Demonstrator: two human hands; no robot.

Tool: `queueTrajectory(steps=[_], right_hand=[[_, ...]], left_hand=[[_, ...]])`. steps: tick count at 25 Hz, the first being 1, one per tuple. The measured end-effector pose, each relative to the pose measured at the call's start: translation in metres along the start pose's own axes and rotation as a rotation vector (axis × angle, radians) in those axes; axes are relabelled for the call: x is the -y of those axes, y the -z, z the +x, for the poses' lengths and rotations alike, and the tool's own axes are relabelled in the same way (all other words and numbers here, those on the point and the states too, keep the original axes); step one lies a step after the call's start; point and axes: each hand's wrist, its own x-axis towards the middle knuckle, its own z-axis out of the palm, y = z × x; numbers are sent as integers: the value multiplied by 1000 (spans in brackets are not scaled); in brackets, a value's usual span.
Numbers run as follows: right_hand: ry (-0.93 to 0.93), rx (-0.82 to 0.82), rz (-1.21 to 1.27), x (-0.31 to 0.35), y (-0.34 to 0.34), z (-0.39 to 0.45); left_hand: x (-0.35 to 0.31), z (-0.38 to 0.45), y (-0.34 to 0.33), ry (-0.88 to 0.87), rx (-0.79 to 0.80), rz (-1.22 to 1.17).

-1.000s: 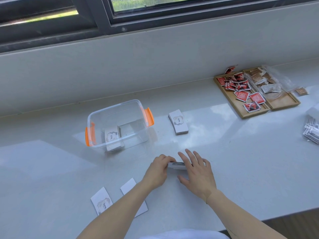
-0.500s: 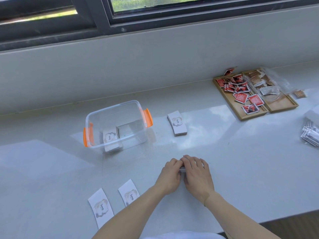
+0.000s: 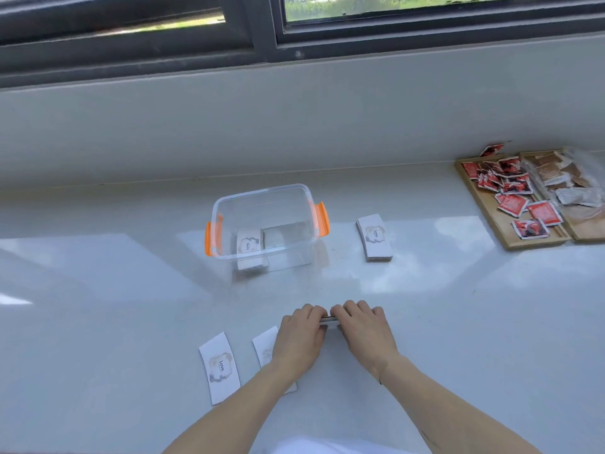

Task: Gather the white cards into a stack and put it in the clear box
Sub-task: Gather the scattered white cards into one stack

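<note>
Nearest, at 6 o'clock: two bare forearms run up to the hands. Left hand (image 3: 299, 339) and right hand (image 3: 366, 329) meet knuckle to knuckle, both closed on a small stack of cards (image 3: 330, 319) held on edge on the counter (image 3: 98, 322). Only the dark striped edge of the stack shows between the fingers; how thick it is, cannot tell.

Step in hand, by my reading: squaring the stack. To do it well, tap the long edge on the counter, press both short ends inward evenly, keep the thumbs low so no card fans out, then shift to a one-hand pinch before lifting.

At 7 o'clock, two loose cards lie flat: one white card (image 3: 220, 367) fully in view, printed "love" inside a grey ornate frame, slightly curved outline; a second card (image 3: 265, 347) is partly under the left wrist. Both look still to be gathered.

Farther, at 12 o'clock: the clear box (image 3: 262, 196), orange latches at each end, lid off, already holding a card pile (image 3: 249, 245) on its floor, left side. At 1 o'clock, a separate stack (image 3: 374, 236) sits just right of the box, same print face up.

Far, at 2 o'clock: wooden trays (image 3: 497, 221) with red and brown sachets. Beyond, a window sill.
</note>
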Motion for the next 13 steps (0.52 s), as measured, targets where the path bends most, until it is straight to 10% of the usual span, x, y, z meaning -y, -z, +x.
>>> queueTrajectory(steps=[13], right_hand=[[66, -57, 42, 10, -9, 3]], left_hand=[[89, -27, 48, -163, 325, 194]])
